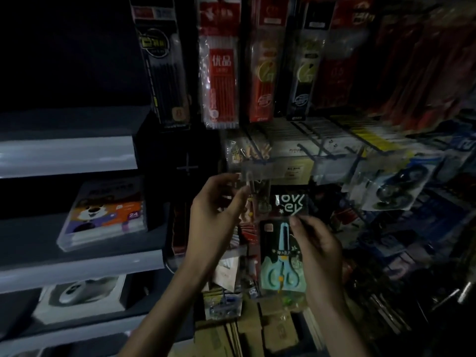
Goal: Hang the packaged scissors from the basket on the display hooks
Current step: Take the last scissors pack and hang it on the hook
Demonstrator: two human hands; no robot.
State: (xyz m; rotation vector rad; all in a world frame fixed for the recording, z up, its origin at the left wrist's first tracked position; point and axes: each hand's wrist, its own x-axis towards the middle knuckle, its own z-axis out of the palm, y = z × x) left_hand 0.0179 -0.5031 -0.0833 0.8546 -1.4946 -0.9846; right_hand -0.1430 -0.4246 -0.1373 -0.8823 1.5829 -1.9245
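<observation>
A pack of light-blue scissors on a black card [282,256] is held upright at lower centre by my right hand [319,251], which grips its right edge and top. My left hand [216,204] is raised to its left, fingers pinched at the tip of a display hook [251,185] under a clear price tag holder [257,170]. The pack hangs below and right of that hook, apart from it. The basket is out of view.
Pen and refill packs [221,81] hang above. Blue scissors packs [391,186] hang on hooks to the right. Grey shelves at left hold a crayon box [103,212] and a white boxed item [82,295]. Cardboard boxes [247,333] lie below the hands.
</observation>
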